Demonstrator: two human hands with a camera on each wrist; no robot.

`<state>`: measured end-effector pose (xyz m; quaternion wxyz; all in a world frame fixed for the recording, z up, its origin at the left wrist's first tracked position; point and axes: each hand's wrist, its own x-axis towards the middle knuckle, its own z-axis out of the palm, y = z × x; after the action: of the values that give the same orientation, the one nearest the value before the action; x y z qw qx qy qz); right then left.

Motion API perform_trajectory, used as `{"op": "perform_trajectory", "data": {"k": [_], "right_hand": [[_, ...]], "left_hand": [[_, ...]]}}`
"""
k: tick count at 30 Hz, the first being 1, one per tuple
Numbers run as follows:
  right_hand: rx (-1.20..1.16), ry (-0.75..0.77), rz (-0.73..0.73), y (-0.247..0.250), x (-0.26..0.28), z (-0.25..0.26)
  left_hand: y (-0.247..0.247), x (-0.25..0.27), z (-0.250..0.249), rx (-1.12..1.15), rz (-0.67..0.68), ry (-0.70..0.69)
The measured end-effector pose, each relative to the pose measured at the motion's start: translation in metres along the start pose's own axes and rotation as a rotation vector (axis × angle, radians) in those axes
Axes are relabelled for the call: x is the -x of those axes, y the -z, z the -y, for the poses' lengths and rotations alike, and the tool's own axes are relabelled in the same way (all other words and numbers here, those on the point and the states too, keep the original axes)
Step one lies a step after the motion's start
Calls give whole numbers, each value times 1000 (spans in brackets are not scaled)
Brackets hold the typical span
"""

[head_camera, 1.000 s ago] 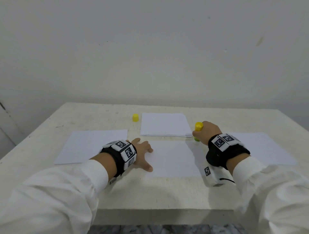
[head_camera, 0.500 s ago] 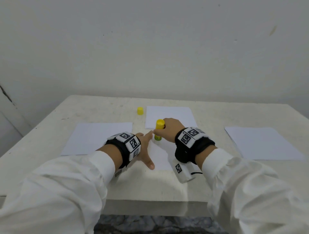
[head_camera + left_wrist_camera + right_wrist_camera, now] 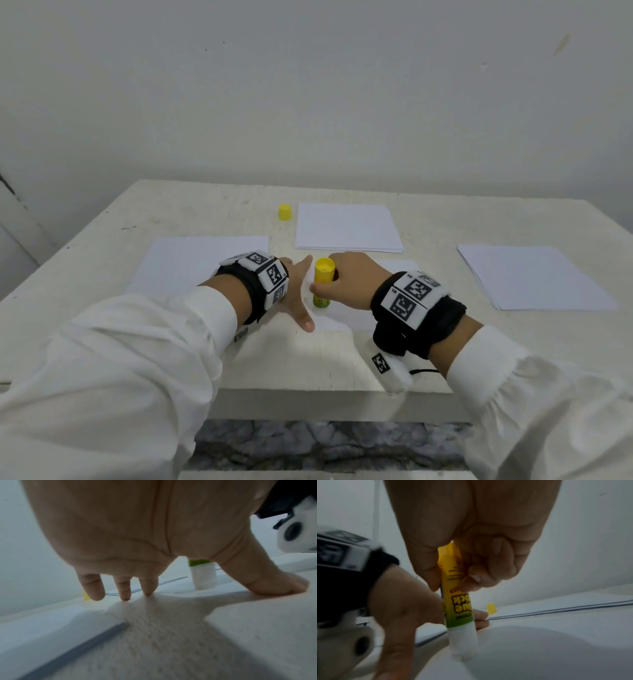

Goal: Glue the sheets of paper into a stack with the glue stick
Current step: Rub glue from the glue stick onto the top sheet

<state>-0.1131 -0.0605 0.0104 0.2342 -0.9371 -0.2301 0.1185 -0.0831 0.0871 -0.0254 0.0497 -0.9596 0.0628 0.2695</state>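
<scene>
The hands hide most of the near sheet (image 3: 387, 270); the glue stick (image 3: 458, 605) label is blurred.

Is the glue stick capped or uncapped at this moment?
Uncapped. The glue stick in the right hand shows bare white glue pressed on the sheet; its yellow cap stands apart.

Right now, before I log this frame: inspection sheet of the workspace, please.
Surface: pale table, scuffed.
Job's things: glue stick upright, white tip down on the front sheet; sheets at left, back and right.
Clutter: yellow cap standing beside the back sheets.
Grippers: right hand grips the glue stick; left hand spread, fingertips on the table.
Cables: thin black lead at the right wrist.
Surroundings: plain wall; mottled floor.
</scene>
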Motion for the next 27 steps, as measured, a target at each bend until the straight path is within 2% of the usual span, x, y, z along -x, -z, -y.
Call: {"op": "perform_trajectory", "data": {"k": [8, 14, 27], "right_hand": [[16, -46, -3, 3, 24, -13], [18, -136, -59, 19, 46, -43], [7, -324, -133, 53, 84, -102]], "left_hand": [[1, 3, -3, -38, 37, 27], [3, 6, -4, -110, 51, -68], [14, -1, -18, -250, 131, -43]]}}
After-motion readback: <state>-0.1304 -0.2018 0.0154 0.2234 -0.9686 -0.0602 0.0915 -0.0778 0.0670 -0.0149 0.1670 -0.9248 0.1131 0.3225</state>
